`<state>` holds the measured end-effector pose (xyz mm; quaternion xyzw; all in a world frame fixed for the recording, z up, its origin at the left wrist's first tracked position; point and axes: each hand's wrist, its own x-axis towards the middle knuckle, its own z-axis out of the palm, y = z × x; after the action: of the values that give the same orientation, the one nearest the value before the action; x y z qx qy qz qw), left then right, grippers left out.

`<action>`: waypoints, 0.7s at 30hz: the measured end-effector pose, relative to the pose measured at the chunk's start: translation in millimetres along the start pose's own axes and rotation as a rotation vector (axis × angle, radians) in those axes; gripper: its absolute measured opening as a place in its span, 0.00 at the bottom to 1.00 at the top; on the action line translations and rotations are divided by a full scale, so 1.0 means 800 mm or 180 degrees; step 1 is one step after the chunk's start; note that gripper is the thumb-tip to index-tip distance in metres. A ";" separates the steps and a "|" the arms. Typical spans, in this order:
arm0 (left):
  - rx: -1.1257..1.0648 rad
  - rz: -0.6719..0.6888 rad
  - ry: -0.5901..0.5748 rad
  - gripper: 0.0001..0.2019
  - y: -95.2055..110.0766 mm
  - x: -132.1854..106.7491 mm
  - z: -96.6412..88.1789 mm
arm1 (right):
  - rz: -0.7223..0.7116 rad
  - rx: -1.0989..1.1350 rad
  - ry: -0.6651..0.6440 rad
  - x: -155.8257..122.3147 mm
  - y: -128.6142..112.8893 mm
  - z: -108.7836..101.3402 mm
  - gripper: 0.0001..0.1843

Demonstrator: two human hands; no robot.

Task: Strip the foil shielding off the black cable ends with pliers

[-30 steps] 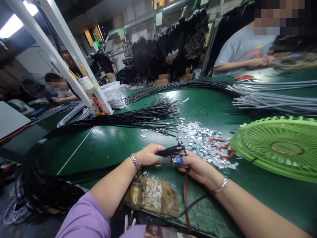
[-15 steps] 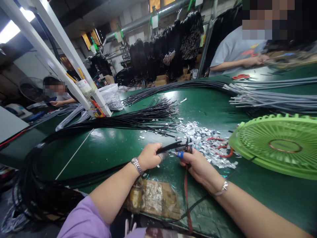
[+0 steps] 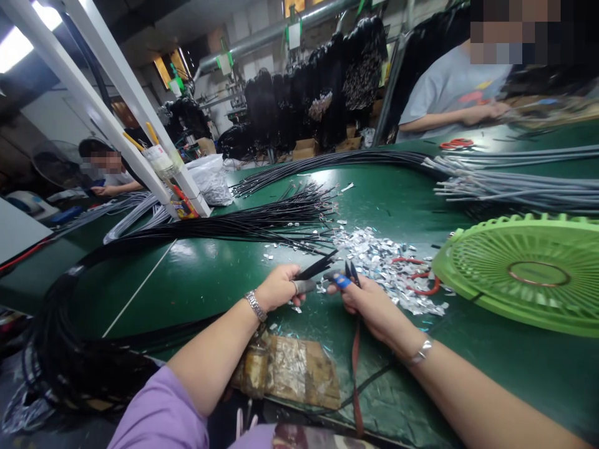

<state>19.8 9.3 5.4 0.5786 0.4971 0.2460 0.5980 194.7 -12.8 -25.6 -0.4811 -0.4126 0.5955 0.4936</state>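
Note:
My left hand (image 3: 281,288) is closed around a few black cables (image 3: 319,265), whose ends stick out up and to the right. A grey wrap covers one of its fingers. In my right hand (image 3: 369,300) is a small pair of dark snips (image 3: 352,272), blades pointing up and slightly parted. Blue tape (image 3: 342,280) is wound round a finger of that hand. A short gap separates the cable ends from the blades. Just beyond both hands lies a heap of silvery foil scraps (image 3: 369,252). A reddish strap (image 3: 356,374) hangs below my right hand.
A green fan grille (image 3: 472,262) lies at right, beside red-handled scissors (image 3: 428,288). Black cable bundles (image 3: 243,224) and grey cables (image 3: 505,187) cross the green table (image 3: 206,280). A taped cardboard piece (image 3: 299,374) sits at the near edge. Two people work across the table.
The cable ends, which were at the snips' blades, are now apart from them. My left hand has shifted slightly left, and the snips have tilted to the left.

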 end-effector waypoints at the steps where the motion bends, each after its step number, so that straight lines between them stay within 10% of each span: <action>1: -0.0010 -0.0006 -0.0020 0.20 0.000 0.000 0.001 | -0.0064 -0.0155 -0.0071 0.000 0.002 0.000 0.21; 10: 0.0355 -0.0208 -0.0150 0.13 -0.007 0.009 -0.002 | -0.0683 -0.1197 -0.0158 0.000 0.004 -0.005 0.17; 17: 0.1814 0.1574 0.1769 0.26 -0.005 0.014 -0.018 | -0.0672 -0.1158 -0.0050 -0.002 0.005 -0.004 0.15; 21: 0.2557 0.2147 0.1114 0.17 0.000 -0.008 -0.005 | -0.0463 -0.0826 0.0083 -0.002 0.003 -0.002 0.16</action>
<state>13.8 5.7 8.1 0.8389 0.4309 0.3074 0.1268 195.8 -14.5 -28.0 -0.5175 -0.5135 0.4935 0.4744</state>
